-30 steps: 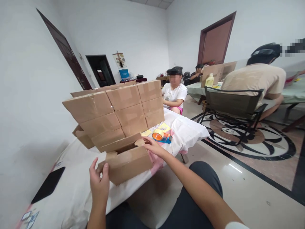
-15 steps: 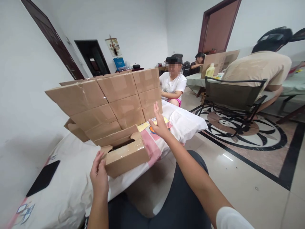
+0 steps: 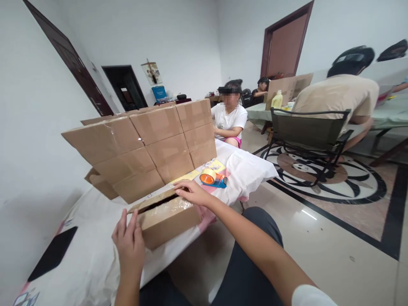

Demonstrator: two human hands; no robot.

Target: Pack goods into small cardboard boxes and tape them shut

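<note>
A small cardboard box lies on the covered table in front of me, its long top flap folded nearly down with a dark gap along it. My left hand rests against the box's left end, fingers stretched out and apart, fingertips at the corner of the flap. My right hand lies over the box's right end, fingers extended across the flap and top edge. Just beyond that hand sits a blue tape dispenser with an orange-cored roll of tape.
Several closed cardboard boxes stand stacked behind the box. A flat black object lies on the white table cover at left. Across the table sits a person in a white shirt. A folding chair holds another person at right.
My right hand has come down and left from the air onto the box. The raised flaps have folded down. The tape dispenser, mostly hidden before, now shows.
</note>
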